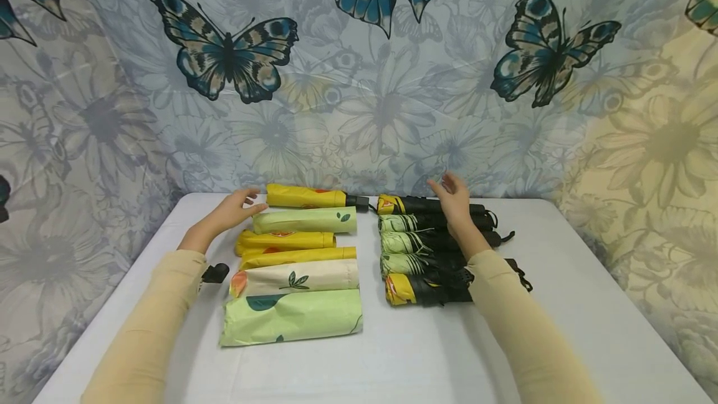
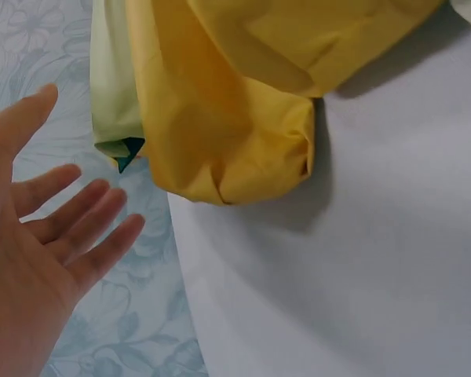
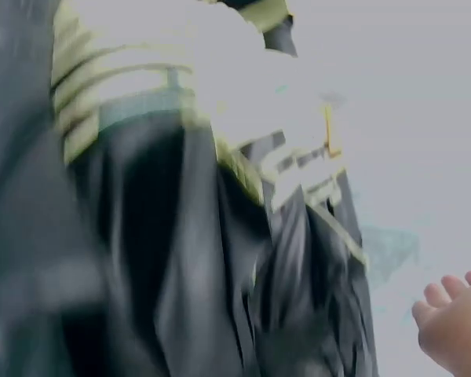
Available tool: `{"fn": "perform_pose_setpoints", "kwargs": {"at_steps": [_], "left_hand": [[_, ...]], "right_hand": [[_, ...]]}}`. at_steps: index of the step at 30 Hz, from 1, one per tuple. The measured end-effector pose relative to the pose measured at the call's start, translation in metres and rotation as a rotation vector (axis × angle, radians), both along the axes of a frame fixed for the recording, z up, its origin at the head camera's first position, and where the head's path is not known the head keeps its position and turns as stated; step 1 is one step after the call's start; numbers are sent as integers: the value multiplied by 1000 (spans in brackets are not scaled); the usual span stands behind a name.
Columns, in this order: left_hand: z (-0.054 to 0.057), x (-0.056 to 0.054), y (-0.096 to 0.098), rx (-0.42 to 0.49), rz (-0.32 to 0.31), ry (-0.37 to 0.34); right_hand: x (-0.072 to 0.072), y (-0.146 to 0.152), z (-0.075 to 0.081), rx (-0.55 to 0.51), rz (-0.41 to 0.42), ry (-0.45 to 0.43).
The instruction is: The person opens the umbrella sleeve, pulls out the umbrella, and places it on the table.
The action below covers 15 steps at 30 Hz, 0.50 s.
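My left hand [image 1: 232, 209] hovers with fingers spread beside the left ends of a yellow-covered folded umbrella [image 1: 305, 196] and a light green one [image 1: 305, 221]. A black handle [image 1: 358, 202] sticks out of that yellow cover. In the left wrist view the same hand [image 2: 51, 243] holds nothing, with a yellow cover [image 2: 228, 149] to its right. My right hand [image 1: 455, 201] is over the far end of the right column, above a black-and-yellow folded umbrella [image 1: 417, 205]. The right wrist view is blurred; black folds [image 3: 173, 251] fill its left and the fingers [image 3: 443, 294] touch nothing there.
Two yellow covers [image 1: 286, 240], a cream one with leaves [image 1: 294, 278] and a larger green one [image 1: 291, 320] continue the left column. Several black-and-green umbrellas [image 1: 421, 242] and a black-and-yellow one [image 1: 429, 290] form the right. A butterfly-print cloth [image 1: 381, 98] hangs behind the white table [image 1: 392, 366].
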<state>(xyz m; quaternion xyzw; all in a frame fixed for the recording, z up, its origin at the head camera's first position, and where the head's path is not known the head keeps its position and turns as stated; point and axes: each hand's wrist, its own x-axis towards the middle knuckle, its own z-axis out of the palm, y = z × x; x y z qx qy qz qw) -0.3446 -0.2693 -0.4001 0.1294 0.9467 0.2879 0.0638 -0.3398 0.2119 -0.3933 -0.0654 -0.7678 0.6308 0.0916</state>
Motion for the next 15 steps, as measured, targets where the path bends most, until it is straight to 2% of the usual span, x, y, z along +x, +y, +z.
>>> {"fn": "perform_pose_setpoints", "kwargs": {"at_steps": [8, 15], "left_hand": [[1, -12, 10, -1, -1, 11], [0, -18, 17, 36, 12, 13]], "right_hand": [[-5, -29, -6, -22, 48, -31], [-2, -51, -9, -24, 107, -43]]}}
